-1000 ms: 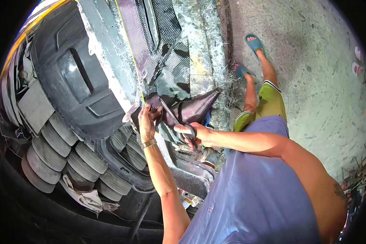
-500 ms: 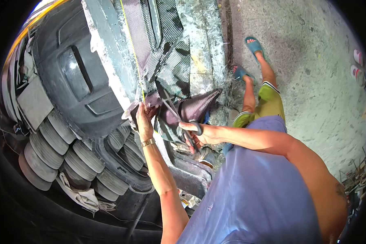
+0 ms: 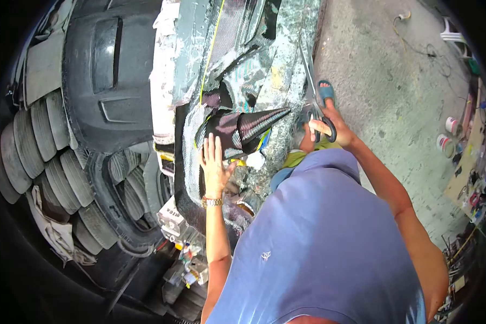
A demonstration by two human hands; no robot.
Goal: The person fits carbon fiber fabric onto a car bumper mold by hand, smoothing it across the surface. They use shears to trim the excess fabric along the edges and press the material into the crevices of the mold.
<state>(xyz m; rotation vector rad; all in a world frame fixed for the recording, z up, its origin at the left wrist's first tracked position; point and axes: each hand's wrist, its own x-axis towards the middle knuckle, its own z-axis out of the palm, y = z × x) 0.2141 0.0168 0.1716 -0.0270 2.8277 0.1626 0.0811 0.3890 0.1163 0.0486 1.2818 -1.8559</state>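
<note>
Dark woven fabric (image 3: 221,129) with a checked sheen lies bunched over a mould (image 3: 191,70) at the centre, one end narrowing to a point toward the right. My left hand (image 3: 215,164) rests on its lower part with the fingers spread. In my right hand (image 3: 326,127) is a pair of scissors (image 3: 311,81), held by the black handles, with the long blades pointing up past the mould's right edge. The scissors are apart from the fabric. A yellow line (image 3: 213,46) runs along the fabric's upper left part.
Stacked tyres (image 3: 65,173) and a large black vented panel (image 3: 108,70) are at the left. Boxes and small items (image 3: 186,254) lie below the mould. On the concrete floor (image 3: 383,65) at the right stand two white tubs (image 3: 446,146), near scattered tools.
The scissors have moved right, away from the fabric, with my right hand. My left hand has let go of the fabric edge and now lies spread lower down. The view has shifted.
</note>
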